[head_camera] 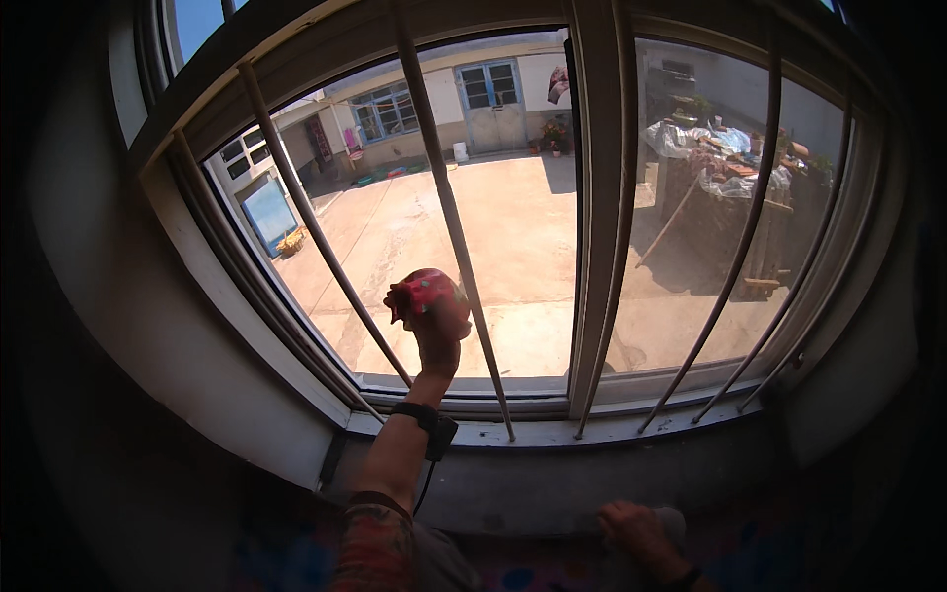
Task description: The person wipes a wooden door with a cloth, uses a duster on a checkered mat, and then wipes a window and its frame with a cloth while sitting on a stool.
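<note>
My left hand [439, 348] is raised in front of the window, gripping a bunched red cloth [423, 296] with small green marks. The cloth is beside a vertical metal bar [446, 192] and overlaps it in this view; whether they touch I cannot tell. Around my left wrist is a black band with a small box [442, 438] and a cable. Low in the view, in shadow, my right hand [632, 527] lies near the sill's inner edge, against a pale rounded shape that may be my knee. Its fingers look bent, and the dark hides whether they hold anything.
Several upright bars cross the window, standing in the white lower frame [473, 431]. A thick mullion [590, 222] divides it. Its right pane [688, 296] looks dusty. Below runs a dark sill [518, 481]. Outside lie a sunlit courtyard [510, 222] and a covered pile [729, 159].
</note>
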### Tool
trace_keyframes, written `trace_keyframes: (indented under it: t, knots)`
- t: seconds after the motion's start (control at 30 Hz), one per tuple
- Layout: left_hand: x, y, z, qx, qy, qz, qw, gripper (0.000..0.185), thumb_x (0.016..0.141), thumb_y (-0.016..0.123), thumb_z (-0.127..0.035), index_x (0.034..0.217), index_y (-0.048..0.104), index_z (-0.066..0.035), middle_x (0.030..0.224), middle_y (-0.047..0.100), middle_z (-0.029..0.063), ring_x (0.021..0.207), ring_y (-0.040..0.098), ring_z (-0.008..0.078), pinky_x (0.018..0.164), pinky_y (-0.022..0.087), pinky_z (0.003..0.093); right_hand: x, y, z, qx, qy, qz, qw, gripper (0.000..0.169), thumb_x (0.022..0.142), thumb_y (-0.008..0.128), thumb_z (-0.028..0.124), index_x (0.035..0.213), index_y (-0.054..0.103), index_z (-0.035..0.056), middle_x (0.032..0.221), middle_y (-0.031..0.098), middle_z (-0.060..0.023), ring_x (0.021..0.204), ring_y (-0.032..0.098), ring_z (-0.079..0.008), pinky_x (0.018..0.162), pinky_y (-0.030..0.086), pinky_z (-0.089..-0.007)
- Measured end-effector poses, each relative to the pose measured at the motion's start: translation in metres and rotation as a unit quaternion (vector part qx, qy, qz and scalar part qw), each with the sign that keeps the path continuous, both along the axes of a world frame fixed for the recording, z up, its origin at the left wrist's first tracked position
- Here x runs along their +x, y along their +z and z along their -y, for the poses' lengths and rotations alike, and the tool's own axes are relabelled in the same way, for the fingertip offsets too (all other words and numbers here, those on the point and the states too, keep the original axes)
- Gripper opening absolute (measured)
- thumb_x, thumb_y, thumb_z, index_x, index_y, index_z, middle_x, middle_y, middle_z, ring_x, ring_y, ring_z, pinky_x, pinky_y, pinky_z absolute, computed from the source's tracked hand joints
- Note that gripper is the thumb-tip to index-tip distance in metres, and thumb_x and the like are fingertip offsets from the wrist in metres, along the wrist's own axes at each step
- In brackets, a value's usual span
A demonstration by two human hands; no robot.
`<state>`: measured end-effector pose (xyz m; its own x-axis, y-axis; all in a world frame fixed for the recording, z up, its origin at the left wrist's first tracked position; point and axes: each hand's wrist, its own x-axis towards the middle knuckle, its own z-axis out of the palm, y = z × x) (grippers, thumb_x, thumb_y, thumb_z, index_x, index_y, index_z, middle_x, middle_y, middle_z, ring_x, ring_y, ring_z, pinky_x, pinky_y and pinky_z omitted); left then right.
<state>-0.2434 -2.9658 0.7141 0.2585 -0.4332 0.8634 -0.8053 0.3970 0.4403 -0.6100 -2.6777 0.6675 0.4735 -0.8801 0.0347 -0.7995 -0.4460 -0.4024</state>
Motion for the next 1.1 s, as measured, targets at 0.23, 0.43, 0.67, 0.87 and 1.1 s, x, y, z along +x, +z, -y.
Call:
trace_keyframes:
  t: [0.23, 0.43, 0.67, 0.87, 1.1]
  knots:
    - [-0.065, 0.113, -0.042, -0.003, -0.079, 0.227, 0.971, 0.008, 0.076, 0.064, -0.014, 0.079, 0.058, -0.010, 0.081, 0.056, 0.0073, 0.082, 0.053, 0.0263, 0.072, 0.040, 0.0410, -0.013, 0.006, -0.007, -0.002, -0.037, -0.027, 0.999, 0.013, 0.086, 0.060, 0.023, 0.088, 0.059, 0.0103, 0.080, 0.060, -0.0119, 0.072, 0.062, -0.0318, 0.063, 0.051, -0.0416]
    - [-0.014, 0.245, 0.003, -0.119, -0.083, 0.105, 0.984, 0.009, 0.081, 0.063, -0.015, 0.084, 0.056, -0.010, 0.085, 0.055, 0.0068, 0.078, 0.052, 0.0237, 0.071, 0.042, 0.0380, -0.006, 0.013, -0.011, 0.007, -0.025, 0.003, 1.000, 0.013, 0.088, 0.056, 0.022, 0.089, 0.058, 0.0091, 0.081, 0.059, -0.0125, 0.075, 0.061, -0.0323, 0.065, 0.050, -0.0418]
    - [-0.025, 0.293, 0.041, -0.134, 0.072, 0.230, 0.961, 0.013, 0.086, 0.060, -0.016, 0.094, 0.055, -0.008, 0.092, 0.054, 0.0085, 0.086, 0.051, 0.0246, 0.076, 0.042, 0.0382, -0.005, 0.023, -0.006, 0.024, 0.018, 0.052, 0.998, 0.012, 0.089, 0.054, 0.019, 0.088, 0.057, 0.0075, 0.082, 0.057, -0.0125, 0.075, 0.061, -0.0318, 0.065, 0.050, -0.0416]
    - [-0.038, 0.247, 0.046, -0.216, 0.065, 0.386, 0.895, 0.017, 0.090, 0.056, -0.016, 0.103, 0.053, -0.006, 0.098, 0.053, 0.0099, 0.092, 0.051, 0.0254, 0.081, 0.042, 0.0383, -0.006, 0.007, -0.006, 0.015, 0.005, 0.023, 1.000, 0.010, 0.087, 0.056, 0.018, 0.086, 0.054, 0.0081, 0.082, 0.057, -0.0125, 0.073, 0.061, -0.0312, 0.060, 0.050, -0.0420]
    - [-0.009, 0.152, 0.023, -0.064, 0.003, 0.381, 0.922, 0.021, 0.088, 0.057, -0.011, 0.107, 0.051, -0.004, 0.098, 0.051, 0.0130, 0.097, 0.047, 0.0306, 0.088, 0.039, 0.0412, -0.016, -0.006, -0.012, -0.044, -0.009, 0.023, 0.999, 0.010, 0.085, 0.058, 0.017, 0.084, 0.053, 0.0085, 0.079, 0.055, -0.0112, 0.072, 0.061, -0.0308, 0.060, 0.050, -0.0419]
